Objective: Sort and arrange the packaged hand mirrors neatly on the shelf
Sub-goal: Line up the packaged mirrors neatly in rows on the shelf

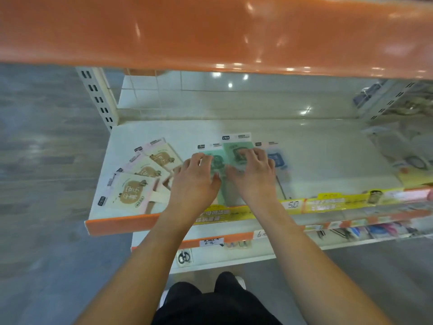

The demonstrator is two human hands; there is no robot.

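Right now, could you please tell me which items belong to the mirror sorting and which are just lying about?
Job: green mirror packs under both hands, blue pack, three beige packs, pink-edged packs.
Lying about: scissors on the lower shelf, yellow price strip.

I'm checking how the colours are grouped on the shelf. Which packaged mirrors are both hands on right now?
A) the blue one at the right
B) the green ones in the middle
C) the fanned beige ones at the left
B: the left hand and right hand both rest on the green packs, with the beige packs and the blue pack lying apart to either side.
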